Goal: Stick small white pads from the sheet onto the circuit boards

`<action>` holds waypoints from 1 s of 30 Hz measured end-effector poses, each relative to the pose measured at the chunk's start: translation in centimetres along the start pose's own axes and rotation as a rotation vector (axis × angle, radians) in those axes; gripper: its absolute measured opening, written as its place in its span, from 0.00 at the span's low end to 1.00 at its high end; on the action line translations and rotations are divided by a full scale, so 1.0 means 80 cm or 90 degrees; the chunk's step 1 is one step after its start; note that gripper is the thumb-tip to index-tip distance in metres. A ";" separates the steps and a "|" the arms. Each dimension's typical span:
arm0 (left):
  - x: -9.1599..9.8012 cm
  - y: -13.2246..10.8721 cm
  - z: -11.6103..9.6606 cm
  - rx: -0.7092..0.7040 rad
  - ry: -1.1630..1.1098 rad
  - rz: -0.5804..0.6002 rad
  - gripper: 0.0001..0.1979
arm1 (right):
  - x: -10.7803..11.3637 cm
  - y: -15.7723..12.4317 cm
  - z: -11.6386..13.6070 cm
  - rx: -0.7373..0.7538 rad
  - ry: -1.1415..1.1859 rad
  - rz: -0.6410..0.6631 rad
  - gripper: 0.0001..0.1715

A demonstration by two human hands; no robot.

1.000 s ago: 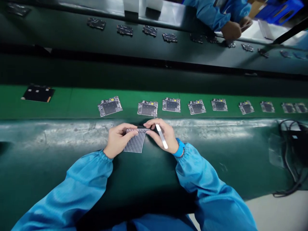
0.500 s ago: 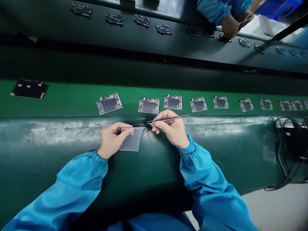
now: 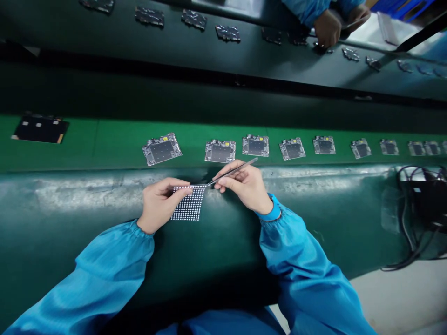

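Between thumb and fingers, my left hand [image 3: 159,202] pinches the upper left part of a sheet of small white round stickers [image 3: 188,204], which hangs down over the green surface. My right hand [image 3: 246,184] grips a pair of metal tweezers [image 3: 237,170] slanting up to the right. The tweezer tips meet the sheet's upper right corner; whether a sticker sits between them is too small to tell. Just beyond my hands lie circuit boards, the nearest being one circuit board [image 3: 220,151] with a yellow square on it.
More circuit boards [image 3: 255,145] line the green strip to the right, another circuit board [image 3: 162,149] to the left. A black panel [image 3: 40,129] lies far left. Across the gap, a co-worker's hand [image 3: 327,29] is over a row of dark boards [image 3: 227,33]. Black cables [image 3: 407,228] hang at right.
My right hand has moved slightly left and tilted the tweezers more steeply, bringing their tips to the sheet's top corner. The sheet and my left hand have shifted slightly left in view.
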State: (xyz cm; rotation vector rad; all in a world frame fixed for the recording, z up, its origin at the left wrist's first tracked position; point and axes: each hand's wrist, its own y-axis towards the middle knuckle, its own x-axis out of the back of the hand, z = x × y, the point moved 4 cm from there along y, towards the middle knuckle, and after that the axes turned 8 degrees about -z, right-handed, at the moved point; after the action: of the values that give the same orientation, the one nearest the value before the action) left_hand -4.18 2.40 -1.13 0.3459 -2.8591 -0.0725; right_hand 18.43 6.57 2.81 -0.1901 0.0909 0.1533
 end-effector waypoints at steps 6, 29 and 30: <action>0.000 0.000 0.004 -0.002 0.001 0.002 0.05 | 0.000 0.002 0.000 -0.006 -0.012 -0.007 0.12; 0.004 -0.004 0.006 -0.008 0.045 0.001 0.07 | 0.085 0.127 -0.036 0.076 -0.108 -0.232 0.21; 0.004 -0.004 0.006 -0.008 0.046 0.001 0.07 | 0.086 0.127 -0.037 0.073 -0.109 -0.234 0.20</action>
State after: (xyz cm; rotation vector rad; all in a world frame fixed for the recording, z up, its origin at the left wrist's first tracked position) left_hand -4.54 2.04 -1.56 0.3372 -2.7854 -0.0764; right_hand 23.36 16.82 -2.68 -0.0756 -0.1060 -0.2022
